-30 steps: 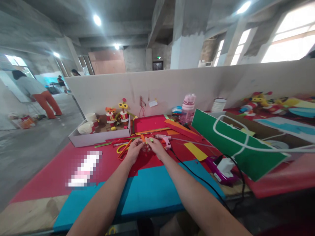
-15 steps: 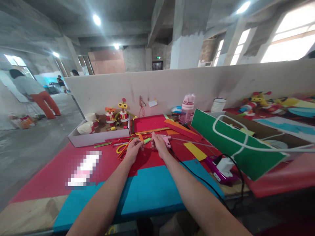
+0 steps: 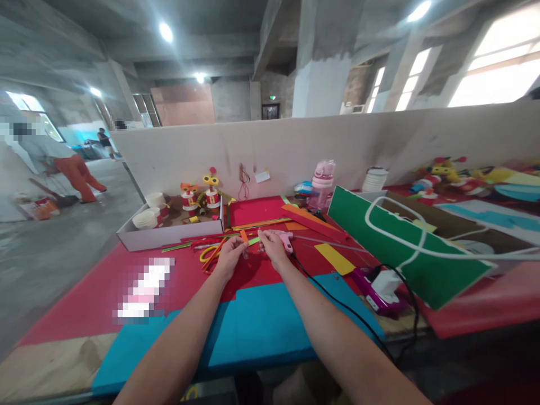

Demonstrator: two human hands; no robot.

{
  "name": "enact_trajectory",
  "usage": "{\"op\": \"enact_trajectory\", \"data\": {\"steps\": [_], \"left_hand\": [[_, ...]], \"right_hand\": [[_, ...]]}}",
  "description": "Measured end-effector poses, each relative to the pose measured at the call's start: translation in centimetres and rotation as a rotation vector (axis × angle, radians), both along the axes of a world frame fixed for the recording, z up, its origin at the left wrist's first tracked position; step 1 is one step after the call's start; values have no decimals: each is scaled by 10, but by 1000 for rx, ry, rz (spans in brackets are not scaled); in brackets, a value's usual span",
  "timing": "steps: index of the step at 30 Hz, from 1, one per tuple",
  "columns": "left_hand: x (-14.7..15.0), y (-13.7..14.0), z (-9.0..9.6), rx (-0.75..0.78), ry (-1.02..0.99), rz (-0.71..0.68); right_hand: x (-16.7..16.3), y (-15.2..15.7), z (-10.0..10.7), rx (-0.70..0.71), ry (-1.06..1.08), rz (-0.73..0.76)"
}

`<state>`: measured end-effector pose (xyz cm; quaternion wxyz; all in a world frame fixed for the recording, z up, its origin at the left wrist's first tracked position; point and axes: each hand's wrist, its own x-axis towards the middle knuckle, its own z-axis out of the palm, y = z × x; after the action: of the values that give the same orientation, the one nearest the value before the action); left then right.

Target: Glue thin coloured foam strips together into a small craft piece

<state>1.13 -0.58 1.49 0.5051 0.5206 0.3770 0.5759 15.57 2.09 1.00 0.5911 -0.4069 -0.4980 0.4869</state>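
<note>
My left hand (image 3: 231,254) pinches paper strips above the red table cover, an orange strip (image 3: 244,235) pointing up and a light green strip (image 3: 253,241) reaching toward the right. At the green strip's other end are the closed fingertips of my right hand (image 3: 272,246), which seem to grip it. Just behind my right hand lies a pink hot glue gun (image 3: 287,242), its black cord trailing to the right. Yellow-handled scissors (image 3: 206,255) lie left of my left hand, with thin orange strips beside them.
A shallow white box (image 3: 172,233) at the back left bears paper cups and two paper-cup figures. To the right stand a green-sided box (image 3: 379,247) and a purple power strip (image 3: 379,298). A pink bottle (image 3: 322,185) stands by the partition. Blue sheet (image 3: 261,326) covers the front edge.
Both hands stay nearly in place; the fingers of my right hand have closed more around the green strip's end. In the background, a person in orange trousers has shifted slightly.
</note>
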Motion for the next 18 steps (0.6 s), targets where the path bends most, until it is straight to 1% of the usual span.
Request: {"op": "enact_trajectory", "data": {"steps": [2,3,6,8,10,15,18], "left_hand": [[0,0,0,-8,-19,10],[0,0,-1,-14,-26,9],[-1,2,-3,-19,-31,-16],[-1,3,-4,-6,-25,-41],[-1,4,-5,3,-11,-52],[0,3,-3,7,12,-29],[0,1,-1,10,3,-14]], "right_hand": [[1,1,0,-16,43,-34],[0,0,0,-32,54,-28],[-3,-3,0,-63,-9,95],[-6,-6,-1,-27,-94,186],[-8,-7,-2,8,-138,214],[-4,-6,-1,23,-99,141],[-2,-3,0,-8,-36,72]]}}
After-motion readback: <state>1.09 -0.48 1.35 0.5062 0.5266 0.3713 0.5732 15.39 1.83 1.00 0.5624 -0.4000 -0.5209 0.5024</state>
